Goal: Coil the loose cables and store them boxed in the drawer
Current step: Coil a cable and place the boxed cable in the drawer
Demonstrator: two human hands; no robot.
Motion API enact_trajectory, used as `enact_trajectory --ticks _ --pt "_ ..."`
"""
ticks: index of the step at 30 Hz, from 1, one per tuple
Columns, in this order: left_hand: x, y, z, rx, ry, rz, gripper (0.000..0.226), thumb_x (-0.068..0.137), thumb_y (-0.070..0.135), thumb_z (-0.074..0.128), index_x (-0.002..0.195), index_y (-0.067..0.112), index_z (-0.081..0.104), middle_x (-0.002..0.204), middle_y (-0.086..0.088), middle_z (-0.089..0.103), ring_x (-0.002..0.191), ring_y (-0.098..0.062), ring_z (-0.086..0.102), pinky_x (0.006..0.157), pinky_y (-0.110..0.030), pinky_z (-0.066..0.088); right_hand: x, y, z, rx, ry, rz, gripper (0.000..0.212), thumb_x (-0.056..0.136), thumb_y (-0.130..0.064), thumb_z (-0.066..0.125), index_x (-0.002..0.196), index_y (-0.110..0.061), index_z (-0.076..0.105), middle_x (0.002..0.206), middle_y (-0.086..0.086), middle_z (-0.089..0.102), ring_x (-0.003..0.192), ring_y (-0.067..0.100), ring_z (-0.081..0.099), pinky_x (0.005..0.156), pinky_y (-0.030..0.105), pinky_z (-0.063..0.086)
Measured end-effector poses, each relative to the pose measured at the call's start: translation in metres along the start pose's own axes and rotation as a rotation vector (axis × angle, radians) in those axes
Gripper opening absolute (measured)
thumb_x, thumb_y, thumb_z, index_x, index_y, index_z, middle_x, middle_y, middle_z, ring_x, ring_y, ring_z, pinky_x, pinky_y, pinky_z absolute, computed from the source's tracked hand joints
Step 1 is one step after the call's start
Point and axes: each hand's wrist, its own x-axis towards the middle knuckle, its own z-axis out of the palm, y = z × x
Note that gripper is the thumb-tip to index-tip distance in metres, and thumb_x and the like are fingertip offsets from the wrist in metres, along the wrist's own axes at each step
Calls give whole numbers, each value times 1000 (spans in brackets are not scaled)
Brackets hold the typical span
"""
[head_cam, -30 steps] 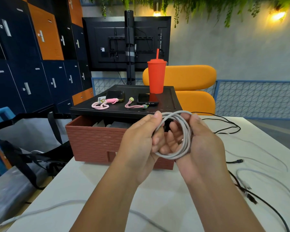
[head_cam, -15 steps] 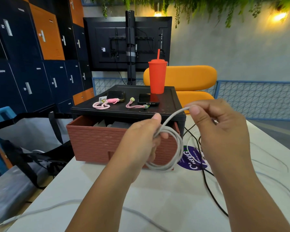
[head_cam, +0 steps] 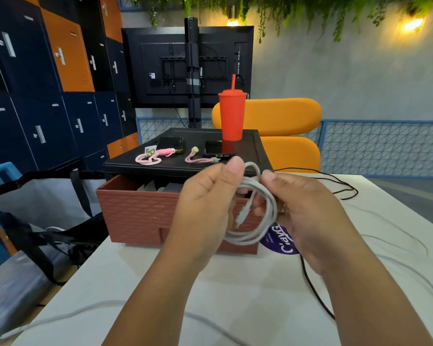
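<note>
White cable (head_cam: 250,239) coiled, held above the bench (head_cam: 235,283), before the open drawer (head_cam: 140,208). Left hand (head_cam: 205,208) grip pinches the loops' top; right hand (head_cam: 310,216) grip holds their side. Suggest: tuck the dangling plug (head_cam: 241,217), keep loops even.

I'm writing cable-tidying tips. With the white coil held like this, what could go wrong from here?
1. The white coil is held only by the left hand and right hand, and its plug end hangs loose inside. Easing the grip could let the loops spring open.
2. The red tumbler stands just above the open drawer. Reaching in might knock it.
3. The black cable trails below the right wrist and may snag.
</note>
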Motion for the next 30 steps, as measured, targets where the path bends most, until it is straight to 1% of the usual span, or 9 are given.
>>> enact_trajectory --ticks 3,6,8,12,14,17,21,25,30 --pt "3 -6 -6 20 90 31 34 90 29 43 73 5 61 46 4 61 40 -2 54 44 -12 45 -4 -3 1 168 -105 40 33 76 -39 52 67 -16 73 65 -2 67 61 6 61 64 21 53" --pt "6 -12 -12 102 188 31 35 89 40 52 70 14 66 48 7 57 44 -5 50 49 -20 42 -5 -2 5 -10 -170 10 25 71 -36 60 75 -15 73 67 -3 69 64 4 63 71 21 54" --pt "8 -16 -13 141 221 23 32 82 47 55 68 22 69 63 -5 64 62 -18 57 60 -35 46 -5 0 9 -143 -146 -8 18 79 -26 65 81 -9 68 69 3 69 66 11 63 76 27 54" --pt "6 -14 -11 232 229 52 41 78 53 57 68 14 64 72 -31 56 61 -28 50 55 -50 45 -5 2 15 -235 -115 24 14 82 -21 64 69 -17 61 60 0 59 60 10 55 64 27 49" --pt "6 -11 -13 257 249 64 39 79 54 62 64 18 64 56 -20 50 52 -19 45 48 -39 41 -4 3 13 -329 -112 11 20 83 -21 64 63 -21 58 52 -6 55 53 8 50 60 27 45" --pt "7 -8 -17 183 302 13 30 70 50 56 59 24 65 42 11 35 40 -6 30 44 -20 28 -4 1 9 -430 -71 -44 14 83 -23 64 69 -26 65 58 -5 62 54 3 54 67 30 50" --pt "9 -9 -18 19 379 -89 29 79 41 60 58 19 58 41 8 27 35 -6 23 39 -20 24 -7 -3 3 -451 -40 -106 21 83 -22 66 71 -38 69 62 -11 67 59 1 60 67 24 51" --pt "12 -7 -17 -86 457 -107 28 89 30 57 67 13 55 40 9 26 34 -5 23 35 -17 26 -6 -3 1 -405 14 -112 14 83 -23 67 76 -34 71 59 -12 68 57 -4 62 62 15 47" --pt "9 -6 -14 -105 531 -41 29 90 35 53 71 14 53 40 10 27 34 -5 25 39 -18 25 -6 -3 -3 -369 -24 -48 17 83 -12 67 76 -28 70 59 -7 68 59 0 65 55 11 51"
